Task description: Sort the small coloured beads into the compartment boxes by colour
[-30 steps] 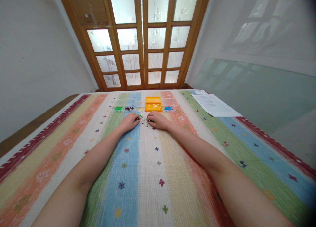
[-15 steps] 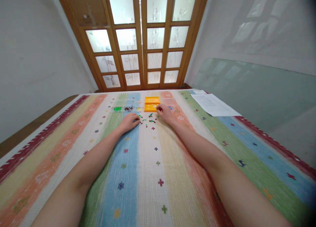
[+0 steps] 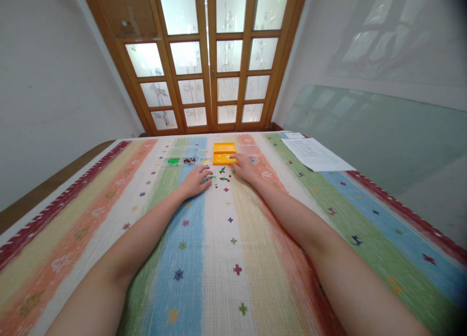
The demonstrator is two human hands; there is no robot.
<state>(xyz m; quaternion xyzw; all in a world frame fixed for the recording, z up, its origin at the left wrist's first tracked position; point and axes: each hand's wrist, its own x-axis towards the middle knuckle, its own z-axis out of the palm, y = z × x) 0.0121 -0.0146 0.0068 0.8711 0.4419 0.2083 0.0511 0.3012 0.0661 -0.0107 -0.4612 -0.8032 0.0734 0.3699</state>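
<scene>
My left hand (image 3: 197,181) is unclenched, right hand (image 3: 245,169) at the rectangular orange plastic box (image 3: 224,147) (grasp: can't tell); tiny green and dark-red plastic pieces (image 3: 224,179) between seem light, best edge-pinched

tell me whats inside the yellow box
Small white pieces lie in the near section of the yellow box, too small to count. The right hand covers part of its right side, so anything beneath the fingers is hidden.

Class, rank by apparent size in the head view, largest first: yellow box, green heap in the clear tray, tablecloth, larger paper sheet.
1. Tablecloth
2. Larger paper sheet
3. Yellow box, though the right hand covers part of it
4. Green heap
</scene>
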